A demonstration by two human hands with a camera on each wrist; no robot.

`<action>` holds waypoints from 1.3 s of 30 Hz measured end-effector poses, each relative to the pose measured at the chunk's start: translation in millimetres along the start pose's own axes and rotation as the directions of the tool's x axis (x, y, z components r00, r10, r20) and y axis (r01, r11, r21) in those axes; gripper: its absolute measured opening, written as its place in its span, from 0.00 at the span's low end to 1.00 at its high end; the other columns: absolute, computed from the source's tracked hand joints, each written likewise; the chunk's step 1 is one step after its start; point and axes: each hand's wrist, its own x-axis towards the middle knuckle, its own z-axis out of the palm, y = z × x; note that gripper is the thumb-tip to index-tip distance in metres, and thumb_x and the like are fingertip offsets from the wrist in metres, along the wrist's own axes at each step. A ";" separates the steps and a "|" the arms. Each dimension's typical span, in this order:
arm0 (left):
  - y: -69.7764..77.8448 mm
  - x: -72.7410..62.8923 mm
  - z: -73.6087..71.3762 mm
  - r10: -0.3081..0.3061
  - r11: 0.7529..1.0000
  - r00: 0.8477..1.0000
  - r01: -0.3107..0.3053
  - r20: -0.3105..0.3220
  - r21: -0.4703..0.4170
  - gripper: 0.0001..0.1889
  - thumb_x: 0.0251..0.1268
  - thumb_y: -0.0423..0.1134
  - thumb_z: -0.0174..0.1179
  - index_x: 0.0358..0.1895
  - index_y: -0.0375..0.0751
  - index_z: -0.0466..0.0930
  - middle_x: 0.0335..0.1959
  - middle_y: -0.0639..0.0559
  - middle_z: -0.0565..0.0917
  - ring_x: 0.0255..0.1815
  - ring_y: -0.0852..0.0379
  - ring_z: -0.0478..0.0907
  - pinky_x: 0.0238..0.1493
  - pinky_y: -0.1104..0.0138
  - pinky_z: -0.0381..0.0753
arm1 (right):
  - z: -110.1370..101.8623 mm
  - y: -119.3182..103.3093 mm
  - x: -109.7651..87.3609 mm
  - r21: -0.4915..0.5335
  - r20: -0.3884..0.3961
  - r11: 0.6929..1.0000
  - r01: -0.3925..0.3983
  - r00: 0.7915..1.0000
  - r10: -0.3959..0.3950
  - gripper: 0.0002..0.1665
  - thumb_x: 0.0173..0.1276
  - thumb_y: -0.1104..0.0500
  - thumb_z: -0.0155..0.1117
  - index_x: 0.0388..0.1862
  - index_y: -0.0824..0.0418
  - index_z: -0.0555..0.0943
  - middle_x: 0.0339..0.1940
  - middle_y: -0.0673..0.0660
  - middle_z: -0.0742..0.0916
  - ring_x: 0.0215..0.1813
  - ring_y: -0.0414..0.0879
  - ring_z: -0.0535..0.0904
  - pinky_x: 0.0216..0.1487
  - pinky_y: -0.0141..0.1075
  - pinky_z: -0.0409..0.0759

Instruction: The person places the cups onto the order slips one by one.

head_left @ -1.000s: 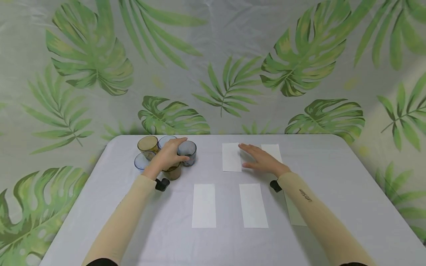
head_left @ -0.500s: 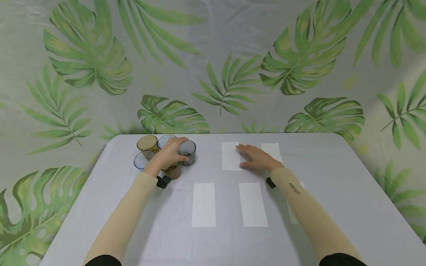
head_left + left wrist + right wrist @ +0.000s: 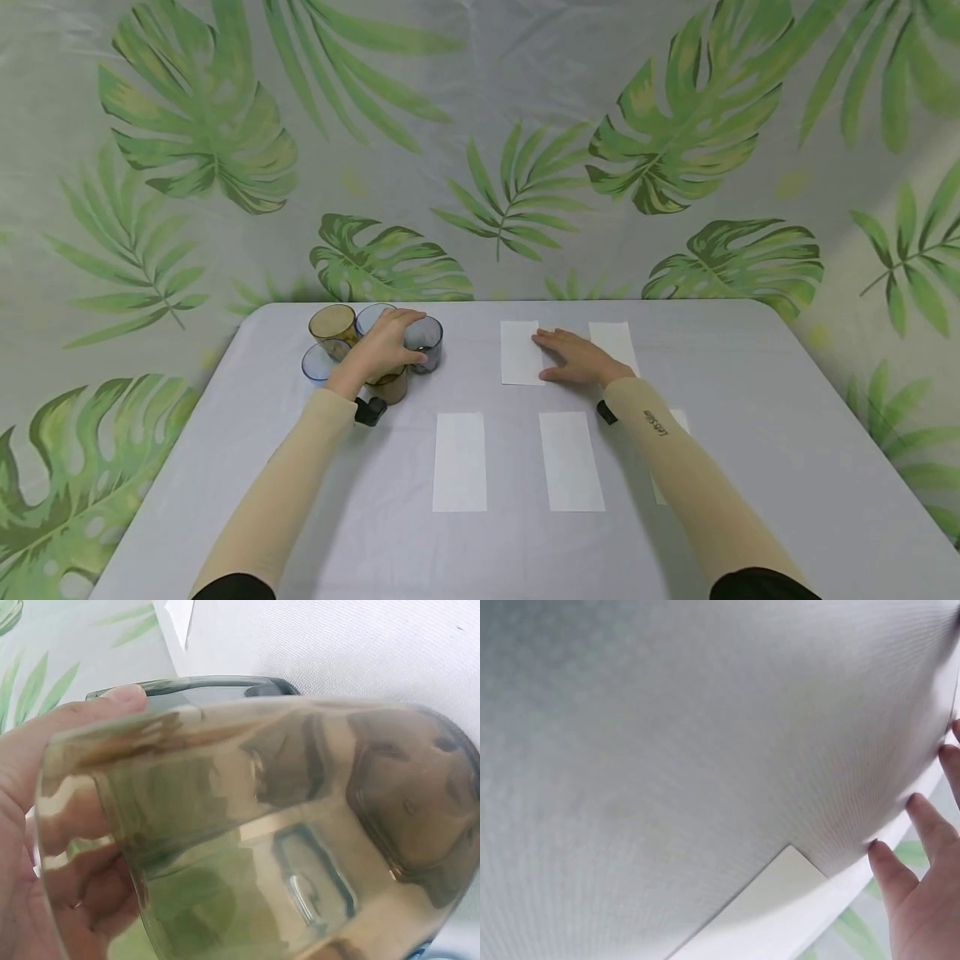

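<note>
In the head view my left hand [image 3: 378,350] holds a grey glass tumbler [image 3: 426,343], thumb and fingers spread about its rim. The tumbler stands upright among other glasses at the back left. A brown glass [image 3: 390,389] sits under the wrist; close up, this brown glass [image 3: 300,825] fills much of the left wrist view, with the grey tumbler [image 3: 217,690] behind. My right hand [image 3: 581,357] is stretched out over the table, fingertips at the right edge of a white paper card [image 3: 517,354]. In the right wrist view its fingers [image 3: 926,825] are spread apart, holding nothing.
Beside the grey tumbler are an amber glass [image 3: 332,323], a blue glass [image 3: 371,317] and a pale blue glass [image 3: 318,364]. More white cards lie flat: one at back right [image 3: 611,337], others nearer me, including a front-left card [image 3: 460,462]. The white-covered table [image 3: 375,533] meets a leaf-patterned backdrop.
My right hand has moved slightly left and settled at the edge of the back card. The left hand keeps its hold on the grey tumbler, which stays in place.
</note>
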 end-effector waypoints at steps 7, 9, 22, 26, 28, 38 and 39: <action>4.2 -0.5 -0.8 0.003 1.000 1.000 -0.003 -0.001 -0.020 0.37 0.56 0.40 0.70 0.68 0.32 0.65 0.68 0.35 0.65 0.70 0.37 0.55 0.70 0.47 0.55 | 2.1 1.6 -0.2 -0.020 0.005 1.000 -0.005 1.000 0.005 0.45 0.69 0.45 0.60 0.75 0.65 0.56 0.75 0.64 0.59 0.75 0.64 0.47 0.72 0.57 0.47; 6.1 -0.5 -1.2 0.009 1.000 1.000 -0.009 -0.002 -0.023 0.38 0.57 0.41 0.70 0.68 0.33 0.64 0.68 0.35 0.65 0.71 0.36 0.54 0.72 0.46 0.50 | 2.1 1.8 -0.2 -0.015 0.007 1.000 -0.008 1.000 0.008 0.45 0.68 0.45 0.61 0.75 0.65 0.56 0.75 0.64 0.59 0.75 0.63 0.47 0.72 0.58 0.47; 22.3 7.0 4.2 0.127 0.990 0.991 -0.130 -0.047 -0.062 0.38 0.54 0.42 0.71 0.69 0.36 0.66 0.68 0.36 0.65 0.69 0.38 0.57 0.68 0.44 0.57 | 1.0 -0.1 -1.3 -0.003 0.015 1.000 -0.023 1.000 0.023 0.45 0.69 0.45 0.60 0.76 0.63 0.55 0.76 0.63 0.58 0.75 0.63 0.46 0.72 0.58 0.46; 27.8 8.9 7.7 0.158 0.983 0.986 -0.162 -0.053 -0.087 0.38 0.54 0.40 0.72 0.69 0.37 0.66 0.68 0.38 0.65 0.67 0.40 0.62 0.64 0.47 0.66 | 1.1 -0.3 -1.8 -0.004 0.017 1.000 -0.021 1.000 0.021 0.45 0.69 0.45 0.60 0.76 0.63 0.55 0.76 0.62 0.58 0.75 0.63 0.46 0.72 0.58 0.46; 30.8 9.7 9.3 0.179 0.977 0.982 -0.184 -0.055 -0.106 0.38 0.54 0.39 0.72 0.69 0.37 0.66 0.67 0.38 0.65 0.66 0.40 0.64 0.62 0.49 0.69 | 0.9 -0.4 -2.2 0.001 0.018 1.000 -0.023 1.000 0.023 0.45 0.69 0.45 0.60 0.76 0.63 0.55 0.76 0.62 0.58 0.75 0.63 0.46 0.72 0.58 0.46; 43.5 13.5 16.2 0.248 0.952 0.966 -0.258 -0.077 -0.163 0.38 0.52 0.37 0.73 0.68 0.35 0.67 0.65 0.39 0.68 0.62 0.42 0.69 0.59 0.52 0.73 | 1.5 0.6 -2.0 0.000 0.018 1.000 -0.031 0.999 0.031 0.45 0.68 0.44 0.60 0.76 0.62 0.56 0.76 0.61 0.58 0.75 0.62 0.46 0.72 0.58 0.47; 44.5 14.1 17.0 0.250 0.951 0.965 -0.260 -0.079 -0.166 0.38 0.52 0.37 0.72 0.68 0.35 0.67 0.66 0.39 0.68 0.62 0.42 0.69 0.60 0.52 0.73 | 1.8 1.0 -1.8 -0.003 0.019 0.999 -0.033 0.999 0.033 0.45 0.68 0.44 0.60 0.76 0.62 0.55 0.76 0.61 0.58 0.75 0.62 0.46 0.72 0.58 0.47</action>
